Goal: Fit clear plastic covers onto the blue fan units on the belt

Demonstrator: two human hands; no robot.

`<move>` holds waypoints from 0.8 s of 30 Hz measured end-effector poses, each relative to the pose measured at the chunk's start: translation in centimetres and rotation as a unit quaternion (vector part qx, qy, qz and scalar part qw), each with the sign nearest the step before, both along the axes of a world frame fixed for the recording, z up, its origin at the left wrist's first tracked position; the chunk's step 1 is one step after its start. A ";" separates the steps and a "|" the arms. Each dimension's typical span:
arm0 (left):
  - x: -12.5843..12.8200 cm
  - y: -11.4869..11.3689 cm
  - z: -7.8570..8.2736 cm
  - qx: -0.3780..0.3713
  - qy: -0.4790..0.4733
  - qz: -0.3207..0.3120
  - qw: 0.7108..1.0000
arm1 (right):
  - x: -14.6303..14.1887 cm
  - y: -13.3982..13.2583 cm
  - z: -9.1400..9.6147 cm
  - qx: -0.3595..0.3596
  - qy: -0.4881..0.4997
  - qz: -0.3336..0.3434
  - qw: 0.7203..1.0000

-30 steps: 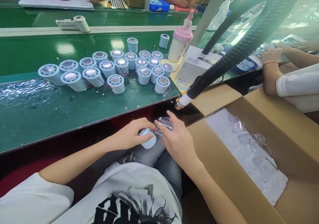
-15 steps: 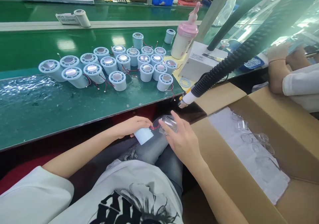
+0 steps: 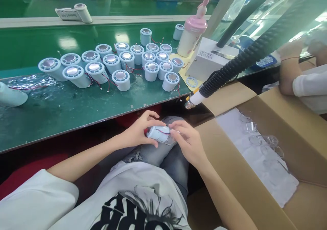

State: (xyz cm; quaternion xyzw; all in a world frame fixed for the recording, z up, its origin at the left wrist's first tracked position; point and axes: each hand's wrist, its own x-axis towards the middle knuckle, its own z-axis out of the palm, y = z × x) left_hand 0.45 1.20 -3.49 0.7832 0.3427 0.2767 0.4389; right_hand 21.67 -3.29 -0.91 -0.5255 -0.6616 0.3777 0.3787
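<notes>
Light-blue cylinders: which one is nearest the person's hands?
The cylinder in the left hand, over the jeans; the other cylinders rest on the green work surface.

The held cup (image 3: 158, 134) looks like smooth plastic. The counter (image 3: 76, 107) is shiny. The big box (image 3: 226, 162) is dull cardboard.

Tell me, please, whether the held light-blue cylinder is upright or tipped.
Tipped: the light-blue cylinder lies sideways between the left hand and right hand, its wire running lengthwise.

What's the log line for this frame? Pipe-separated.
left hand: grips light-blue unit | right hand: at unit's end by red wire, grip unclear | bench: more light-blue units | carton: clear plastic parts
</notes>
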 end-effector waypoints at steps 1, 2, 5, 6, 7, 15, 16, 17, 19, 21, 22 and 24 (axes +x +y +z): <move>-0.1 0.0 -0.2 -0.010 -0.005 -0.015 1.000 | 0.0 0.0 0.0 -0.014 0.024 -0.011 1.000; -0.1 0.1 -0.3 -0.035 -0.013 -0.033 0.999 | 0.1 0.0 -0.1 -0.034 0.053 -0.020 0.998; -0.1 0.0 -0.3 -0.137 -0.054 -0.078 0.986 | 0.4 0.1 -0.4 -0.104 0.147 -0.039 0.983; -0.1 -0.1 -0.2 -0.163 -0.066 -0.082 0.981 | 0.6 0.1 -0.4 -0.117 0.170 -0.037 0.978; 0.0 -0.3 -0.1 -0.184 -0.076 -0.079 0.977 | 0.8 0.1 -0.5 -0.119 0.178 -0.023 0.977; 0.4 -1.6 1.1 -0.345 -0.150 -0.006 0.927 | 2.3 -0.8 -0.6 0.083 -0.051 0.121 0.988; 0.3 -1.7 1.4 -0.344 -0.137 -0.014 0.929 | 2.4 -1.0 -0.6 0.086 -0.046 0.121 0.988; 0.2 -1.7 1.6 -0.334 -0.124 -0.022 0.934 | 2.4 -1.1 -0.6 0.081 -0.034 0.122 0.989; 0.0 -1.6 2.0 -0.296 -0.109 -0.036 0.948 | 2.4 -1.2 -0.5 0.054 0.004 0.122 0.991; -0.2 -1.6 2.4 -0.262 -0.113 -0.051 0.957 | 2.4 -1.3 -0.4 0.021 0.043 0.122 0.991; -0.2 -1.6 2.5 -0.250 -0.119 -0.058 0.959 | 2.4 -1.3 -0.3 0.006 0.059 0.121 0.991; -0.3 -1.6 2.7 -0.232 -0.128 -0.072 0.962 | 2.3 -1.4 -0.1 -0.024 0.084 0.121 0.989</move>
